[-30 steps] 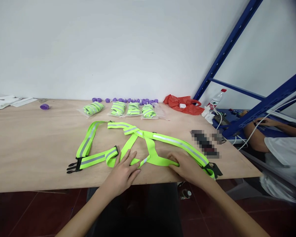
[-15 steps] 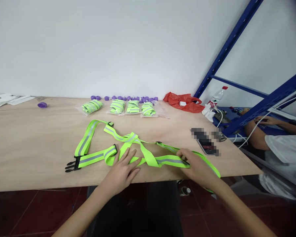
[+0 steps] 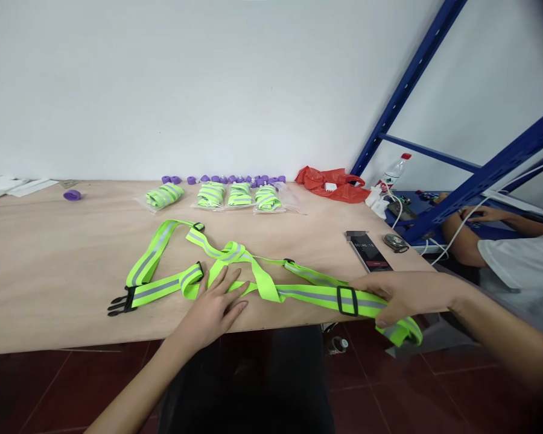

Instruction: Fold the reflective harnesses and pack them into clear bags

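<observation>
A neon-yellow reflective strap harness (image 3: 160,292) with a grey stripe lies spread over the table. At its left end is a black pronged buckle (image 3: 122,301). My left hand (image 3: 218,304) rests flat with fingers spread, pressing the straps near the middle. On the right, my right hand (image 3: 407,295) has its thumb and fingers closed round the strap, just right of a black slide adjuster (image 3: 347,300). Beyond that hand, a loop of strap hangs past the table's front edge.
Several bagged folded straps (image 3: 210,196) lie at the back before a row of purple caps (image 3: 235,179). A red plastic bag (image 3: 330,184), a phone (image 3: 368,250) and a watch (image 3: 396,242) are on the right. Past a blue metal frame (image 3: 407,78), another person's arm (image 3: 466,241) shows.
My right hand has moved right along the strap, uncovering the black slide adjuster and drawing the strap straighter. My left hand still presses on the straps. The view has shifted slightly.
</observation>
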### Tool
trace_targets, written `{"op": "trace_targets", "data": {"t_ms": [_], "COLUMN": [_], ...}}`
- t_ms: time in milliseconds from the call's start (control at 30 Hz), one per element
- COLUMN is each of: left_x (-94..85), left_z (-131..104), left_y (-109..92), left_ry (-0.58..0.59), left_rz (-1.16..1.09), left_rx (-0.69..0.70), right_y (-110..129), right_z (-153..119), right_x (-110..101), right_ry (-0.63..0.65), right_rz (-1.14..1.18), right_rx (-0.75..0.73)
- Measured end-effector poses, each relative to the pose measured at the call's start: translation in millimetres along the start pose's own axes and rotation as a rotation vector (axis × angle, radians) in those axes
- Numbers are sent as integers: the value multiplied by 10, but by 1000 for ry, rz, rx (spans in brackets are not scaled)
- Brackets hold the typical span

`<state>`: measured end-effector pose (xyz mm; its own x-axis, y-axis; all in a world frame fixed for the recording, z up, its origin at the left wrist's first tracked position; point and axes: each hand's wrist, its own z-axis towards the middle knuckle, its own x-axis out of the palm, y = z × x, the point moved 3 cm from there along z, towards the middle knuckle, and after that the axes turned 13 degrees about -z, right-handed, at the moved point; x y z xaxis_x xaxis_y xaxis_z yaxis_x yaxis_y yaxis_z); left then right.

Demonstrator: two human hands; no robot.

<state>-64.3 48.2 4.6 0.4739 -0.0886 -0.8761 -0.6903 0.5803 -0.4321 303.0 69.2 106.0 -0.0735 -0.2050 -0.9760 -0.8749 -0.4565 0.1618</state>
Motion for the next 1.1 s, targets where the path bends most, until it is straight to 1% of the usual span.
{"op": "trace_targets", "data": {"t_ms": [67,100,133,167,233,300,367,400,433,500,567,600,667,733,833,933,1000,1067,1100], "left_x": [-9,-11,-11,-9,-3,3,9,13,20,40,60,68,79,89,109,112,65,-23,-69], "left_z": [2,4,6,8,10,8,0,-5,-11,-18,-13,-3,34,87,153,148,102,49,33], "left_y": [0,-1,-2,-1,8,30,62,78,92,109,112,104,70,16,-58,-82,-91,-145,-202], "left_ry": [-2,-3,-3,-1,8,13,1,-8,-15,-18,-23,-30,-48,-66,-82,-88,-150,-271,-336], "left_rz": [5,7,7,5,7,18,32,39,45,61,81,88,88,56,-23,-74,-102,-159,-198], "left_rx": [13,17,19,19,12,-2,-20,-26,-29,-33,-41,-38,-12,40,102,128,150,203,243], "right_y": [23,28,23,20,35,66,103,117,124,144,175,187,170,69,-197,-482,-630,-733,-770], "right_z": [42,72,101,121,127,99,44,11,-24,-92,-158,-193,-269,-339,-391,-367,-334,-301,-283], "right_x": [-72,-105,-151,-185,-165,-3,260,407,550,796,939,959,896,749,553,508,534,566,579], "right_ry": [74,67,-28,-150,-351,-458,-521,-544,-557,-541,-475,-440,-419,-486,-627,-661,-638,-624,-620], "right_rz": [-101,-180,-289,-404,-587,-691,-754,-771,-768,-688,-522,-425,-252,-156,-111,-51,3,55,84], "right_rx": [-13,5,67,132,193,162,100,93,113,147,120,95,88,173,340,431,455,479,499]}}
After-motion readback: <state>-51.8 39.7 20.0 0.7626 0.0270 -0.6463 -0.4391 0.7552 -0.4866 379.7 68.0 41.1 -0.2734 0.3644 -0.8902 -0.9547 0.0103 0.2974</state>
